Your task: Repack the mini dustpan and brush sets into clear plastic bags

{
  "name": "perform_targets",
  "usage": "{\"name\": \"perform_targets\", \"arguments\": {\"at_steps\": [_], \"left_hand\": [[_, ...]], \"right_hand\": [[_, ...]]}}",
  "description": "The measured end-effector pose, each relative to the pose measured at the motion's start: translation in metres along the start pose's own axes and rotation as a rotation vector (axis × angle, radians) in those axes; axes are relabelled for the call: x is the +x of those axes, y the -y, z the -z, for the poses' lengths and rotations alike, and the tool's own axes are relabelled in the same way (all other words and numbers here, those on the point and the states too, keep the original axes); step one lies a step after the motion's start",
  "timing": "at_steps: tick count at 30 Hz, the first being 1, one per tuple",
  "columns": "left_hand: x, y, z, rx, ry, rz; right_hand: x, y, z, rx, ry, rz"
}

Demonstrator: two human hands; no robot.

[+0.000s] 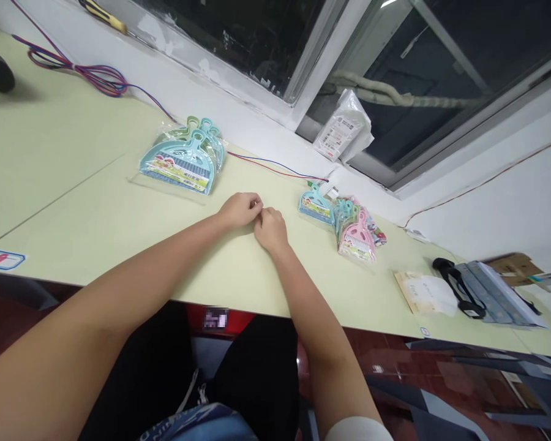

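Observation:
My left hand (241, 210) and my right hand (272, 229) rest on the pale green table (239, 269), their curled fingertips meeting. Whether anything small lies between the fingers is hidden. Beyond my left hand, to the left, lie blue and green dustpan-and-brush sets (181, 162) in clear plastic. Off to the right of my right hand are more wrapped sets, a blue one (315, 205) and a pink one (358, 237), with green and blue ones between them.
Coiled red and blue wires (96, 78) run along the wall. A screwdriver (112, 21) and a white package (342, 130) sit on the window ledge. At the right are a paper packet (425, 294), a black strap (463, 294) and blue-grey boxes (498, 294).

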State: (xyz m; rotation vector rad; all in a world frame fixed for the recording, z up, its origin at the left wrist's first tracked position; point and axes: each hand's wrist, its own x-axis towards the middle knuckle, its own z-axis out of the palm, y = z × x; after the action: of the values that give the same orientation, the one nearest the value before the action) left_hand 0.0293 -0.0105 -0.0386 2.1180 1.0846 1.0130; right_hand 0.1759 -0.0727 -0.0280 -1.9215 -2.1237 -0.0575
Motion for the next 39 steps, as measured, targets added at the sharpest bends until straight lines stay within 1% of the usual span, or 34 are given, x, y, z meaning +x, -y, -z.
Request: {"name": "perform_targets", "arguments": {"at_steps": [2, 4, 5, 6, 7, 8, 10, 11, 12, 15, 17, 20, 23, 28, 31, 33, 35, 37, 39], "left_hand": [[0.0, -0.003, 0.004, 0.074, 0.022, -0.028], [0.003, -0.005, 0.015, 0.156, 0.015, -0.075], [0.006, -0.004, 0.023, 0.204, -0.019, -0.094], [0.008, -0.002, 0.033, 0.261, -0.082, -0.104], [0.011, 0.002, 0.044, 0.313, -0.179, -0.089], [0.013, 0.008, 0.056, 0.353, -0.297, -0.044], [0.014, 0.024, 0.08, 0.427, -0.5, 0.088], [0.014, 0.034, 0.09, 0.456, -0.566, 0.141], [0.013, 0.045, 0.098, 0.472, -0.604, 0.199], [0.009, 0.073, 0.116, 0.445, -0.652, 0.421], [0.008, 0.084, 0.123, 0.403, -0.671, 0.538], [0.008, 0.092, 0.134, 0.361, -0.661, 0.685], [0.01, 0.096, 0.141, 0.381, -0.636, 0.764], [0.014, 0.103, 0.14, 0.502, -0.523, 0.744], [0.014, 0.1, 0.136, 0.496, -0.495, 0.682], [0.013, 0.094, 0.132, 0.473, -0.497, 0.584], [0.014, 0.086, 0.125, 0.456, -0.476, 0.451], [0.017, 0.075, 0.115, 0.429, -0.42, 0.312], [0.021, 0.062, 0.1, 0.365, -0.327, 0.207]], "right_hand": [[0.001, -0.005, -0.01, 0.039, -0.038, 0.024], [0.001, -0.012, -0.017, 0.119, -0.052, 0.051], [0.001, -0.016, -0.019, 0.165, -0.063, 0.059], [0.001, -0.019, -0.019, 0.209, -0.069, 0.063], [0.001, -0.022, -0.019, 0.248, -0.072, 0.06], [0.002, -0.024, -0.019, 0.281, -0.071, 0.05], [0.002, -0.026, -0.017, 0.327, -0.056, 0.027], [0.002, -0.026, -0.016, 0.342, -0.046, 0.021], [0.002, -0.026, -0.016, 0.356, -0.038, 0.016], [0.002, -0.025, -0.014, 0.39, -0.031, 0.005], [0.002, -0.025, -0.014, 0.405, -0.038, 0.001], [0.002, -0.026, -0.014, 0.428, -0.053, 0.017], [0.002, -0.027, -0.015, 0.445, -0.062, 0.029], [0.002, -0.026, -0.015, 0.444, -0.061, 0.032], [0.002, -0.026, -0.014, 0.483, -0.063, 0.011], [0.002, -0.025, -0.014, 0.556, -0.074, -0.023], [0.004, -0.025, -0.013, 0.694, -0.099, -0.097], [0.008, -0.026, -0.011, 0.902, -0.132, -0.227], [0.013, -0.029, -0.007, 1.141, -0.165, -0.387]]}}
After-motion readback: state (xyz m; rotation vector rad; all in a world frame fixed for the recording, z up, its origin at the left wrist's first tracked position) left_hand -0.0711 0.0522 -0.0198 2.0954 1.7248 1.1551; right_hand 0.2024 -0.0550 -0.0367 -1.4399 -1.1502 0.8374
